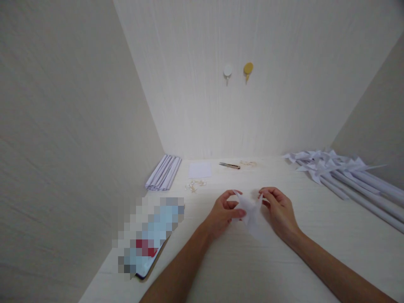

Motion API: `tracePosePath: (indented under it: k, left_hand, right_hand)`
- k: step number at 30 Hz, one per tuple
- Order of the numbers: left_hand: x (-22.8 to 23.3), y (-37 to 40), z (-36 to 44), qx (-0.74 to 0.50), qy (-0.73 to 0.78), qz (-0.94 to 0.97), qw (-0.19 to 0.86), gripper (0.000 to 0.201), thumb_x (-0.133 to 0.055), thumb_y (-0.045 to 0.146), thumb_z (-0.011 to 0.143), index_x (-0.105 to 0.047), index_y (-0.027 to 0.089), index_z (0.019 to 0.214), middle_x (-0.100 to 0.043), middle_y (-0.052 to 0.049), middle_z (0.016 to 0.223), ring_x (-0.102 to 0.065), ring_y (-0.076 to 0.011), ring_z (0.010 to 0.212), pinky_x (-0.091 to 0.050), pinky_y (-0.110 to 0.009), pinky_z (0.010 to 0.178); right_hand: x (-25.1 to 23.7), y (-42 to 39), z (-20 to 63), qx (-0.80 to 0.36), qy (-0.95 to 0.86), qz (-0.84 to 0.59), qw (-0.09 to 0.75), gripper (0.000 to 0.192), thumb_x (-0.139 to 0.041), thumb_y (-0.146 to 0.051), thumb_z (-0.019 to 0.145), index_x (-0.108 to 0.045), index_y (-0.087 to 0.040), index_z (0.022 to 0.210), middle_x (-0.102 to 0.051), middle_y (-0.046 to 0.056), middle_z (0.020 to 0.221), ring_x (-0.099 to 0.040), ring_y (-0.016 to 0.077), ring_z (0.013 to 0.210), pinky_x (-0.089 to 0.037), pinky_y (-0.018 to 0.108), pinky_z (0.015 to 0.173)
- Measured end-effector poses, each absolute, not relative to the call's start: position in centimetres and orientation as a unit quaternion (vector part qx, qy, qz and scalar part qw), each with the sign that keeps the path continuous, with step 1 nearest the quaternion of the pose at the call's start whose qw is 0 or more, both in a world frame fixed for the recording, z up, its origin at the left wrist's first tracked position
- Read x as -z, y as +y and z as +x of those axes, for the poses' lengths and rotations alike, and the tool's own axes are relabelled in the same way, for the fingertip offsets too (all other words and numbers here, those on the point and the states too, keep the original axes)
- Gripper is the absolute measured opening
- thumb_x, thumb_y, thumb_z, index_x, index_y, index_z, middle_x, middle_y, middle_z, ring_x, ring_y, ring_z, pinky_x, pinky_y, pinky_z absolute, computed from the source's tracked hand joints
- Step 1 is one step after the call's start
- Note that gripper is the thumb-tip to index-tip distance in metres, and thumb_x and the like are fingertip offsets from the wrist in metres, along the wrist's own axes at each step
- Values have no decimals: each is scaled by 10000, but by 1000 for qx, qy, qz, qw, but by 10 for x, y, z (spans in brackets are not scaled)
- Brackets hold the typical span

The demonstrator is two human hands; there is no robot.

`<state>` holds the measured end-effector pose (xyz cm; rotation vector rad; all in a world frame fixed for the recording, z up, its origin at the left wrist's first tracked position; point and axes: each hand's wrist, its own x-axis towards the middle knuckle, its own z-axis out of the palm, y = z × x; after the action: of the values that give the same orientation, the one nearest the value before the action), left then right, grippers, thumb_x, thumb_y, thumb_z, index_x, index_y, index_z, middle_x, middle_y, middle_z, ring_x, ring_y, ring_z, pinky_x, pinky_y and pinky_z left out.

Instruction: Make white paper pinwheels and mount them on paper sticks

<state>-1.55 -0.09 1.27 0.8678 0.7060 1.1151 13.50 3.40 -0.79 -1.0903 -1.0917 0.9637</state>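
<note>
Here, pale textured walls (63,126) close in on three sides of a cream worktop (240,269) filling the lower frame. At right centre lies a pile of finished paper pinwheels (344,174), sticks running toward the lower right. A blurred-out flat object (148,235) lies at lower left, and a row of rolled paper sticks (163,172) sits left of centre by the back wall. Both forearms enter from below. At centre, the left hand (222,212) and right hand (279,210) each pinch a side of a folded white paper piece (251,210), long axis running from upper left to lower right. Beyond lie a white paper square (200,170), small snips (229,165) and rubber bands (195,185). Two wall hooks (238,71) sit above.
</note>
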Motion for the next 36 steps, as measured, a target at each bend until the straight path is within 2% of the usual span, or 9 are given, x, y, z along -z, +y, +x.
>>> tracePosePath:
  k: [4, 6, 11, 15, 19, 24, 30, 36]
  left_hand:
    - [-16, -4, -18, -390, 265, 419, 776, 518, -759, 176, 374, -524, 154, 835, -605, 13, 580, -533, -77, 477, -401, -183, 512]
    - [-15, -4, -20, -343, 245, 441, 792, 534, -765, 179, 357, -535, 145, 838, -610, 12, 591, -544, -78, 487, -417, -185, 522]
    - [-7, -4, -27, -263, 200, 472, 817, 535, -771, 214, 325, -543, 135, 802, -613, 17, 608, -563, -86, 508, -434, -185, 511]
    - [-5, -4, -28, -230, 192, 475, 827, 527, -772, 220, 292, -539, 136, 757, -610, 26, 595, -564, -84, 509, -448, -185, 515]
    - [-7, -3, -28, -232, 202, 470, 827, 506, -770, 240, 268, -534, 138, 704, -597, 43, 563, -553, -71, 478, -447, -173, 501]
    - [-9, -3, -29, -230, 197, 461, 834, 509, -766, 254, 281, -542, 141, 724, -599, 43, 566, -558, -76, 484, -454, -181, 511]
    - [-4, -1, -30, -242, 194, 465, 829, 506, -769, 231, 301, -543, 138, 744, -603, 36, 589, -563, -85, 494, -448, -190, 503]
    - [-4, 0, -30, -277, 209, 451, 822, 509, -776, 231, 289, -532, 131, 724, -611, 27, 590, -561, -76, 498, -436, -172, 508]
  right_hand:
    - [2, 52, 120, -386, -534, -511, 553, 86, -540, -242, 608, -532, -173, 558, -501, -18, 496, -449, 115, 458, -350, 243, 448]
    - [-3, 65, 100, -366, -634, -466, 497, 49, -552, -204, 578, -537, -169, 547, -503, -20, 494, -452, 115, 459, -350, 240, 448]
    - [-8, 101, 43, -260, -798, -378, 392, 59, -518, -142, 612, -572, -164, 604, -560, 16, 663, -487, 110, 544, -390, 239, 527]
    - [0, 121, 16, -252, -802, -389, 376, 56, -542, -163, 628, -585, -167, 593, -573, 22, 636, -498, 124, 571, -390, 252, 564]
    - [11, 128, 6, -251, -796, -417, 360, 87, -611, -213, 578, -565, -171, 518, -547, 18, 560, -476, 132, 531, -360, 257, 519]
    - [14, 128, 6, -256, -798, -413, 355, 105, -646, -196, 522, -549, -185, 482, -542, 11, 599, -463, 130, 561, -342, 254, 535]
    - [7, 124, 12, -307, -797, -379, 357, 63, -585, -138, 550, -550, -174, 511, -532, -16, 508, -459, 115, 489, -358, 243, 501]
    - [2, 120, 16, -359, -764, -359, 399, 97, -515, -112, 591, -597, -164, 591, -597, 10, 556, -524, 137, 550, -403, 266, 564]
